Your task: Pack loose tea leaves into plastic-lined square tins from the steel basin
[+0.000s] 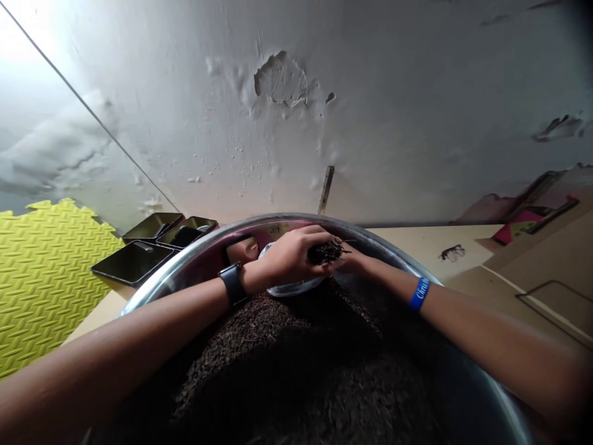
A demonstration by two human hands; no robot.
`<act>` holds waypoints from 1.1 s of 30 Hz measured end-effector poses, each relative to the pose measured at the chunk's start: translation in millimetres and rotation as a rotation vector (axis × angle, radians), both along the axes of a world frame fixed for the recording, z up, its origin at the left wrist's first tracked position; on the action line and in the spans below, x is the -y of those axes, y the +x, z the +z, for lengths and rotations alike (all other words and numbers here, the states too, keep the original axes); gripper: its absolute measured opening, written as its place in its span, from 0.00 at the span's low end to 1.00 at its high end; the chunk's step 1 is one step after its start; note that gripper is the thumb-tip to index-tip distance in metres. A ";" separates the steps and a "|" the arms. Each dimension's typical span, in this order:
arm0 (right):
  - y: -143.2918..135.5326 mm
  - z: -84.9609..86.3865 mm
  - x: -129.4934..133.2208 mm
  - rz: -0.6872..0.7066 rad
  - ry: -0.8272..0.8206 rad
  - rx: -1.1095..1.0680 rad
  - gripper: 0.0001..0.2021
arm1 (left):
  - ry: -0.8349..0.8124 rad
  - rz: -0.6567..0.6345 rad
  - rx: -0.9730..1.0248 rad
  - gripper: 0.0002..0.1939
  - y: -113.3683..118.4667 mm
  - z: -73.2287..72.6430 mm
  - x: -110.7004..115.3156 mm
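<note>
A large metal basin (278, 217) holds a heap of dark dried leaves (259, 327). Near its far wall my left hand (291, 253), with a black watch at the wrist, is curled around a clump of dark leaves (328, 251) that pokes out between the fingers. A clear container (296, 288) lies on the heap just under that hand. My right hand (349, 256), with a blue band at the wrist, meets the left at the clump; its fingers are mostly hidden behind it.
Black trays (134, 262) stand left of the basin, beside a yellow foam mat (50, 278). Eyeglasses (452, 253) lie on the table (417, 241) at right, near a cardboard box (551, 266). A peeling wall (393, 123) rises behind.
</note>
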State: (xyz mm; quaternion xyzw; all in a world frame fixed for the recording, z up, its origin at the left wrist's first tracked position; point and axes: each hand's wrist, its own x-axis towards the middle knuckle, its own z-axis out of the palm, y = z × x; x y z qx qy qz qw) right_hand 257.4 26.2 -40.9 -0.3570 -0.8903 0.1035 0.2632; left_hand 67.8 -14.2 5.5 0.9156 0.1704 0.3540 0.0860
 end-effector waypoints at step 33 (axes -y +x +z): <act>-7.1 35.5 38.4 -0.225 0.473 -0.284 0.09 | 0.117 0.100 -0.006 0.19 -17.6 -24.1 -35.6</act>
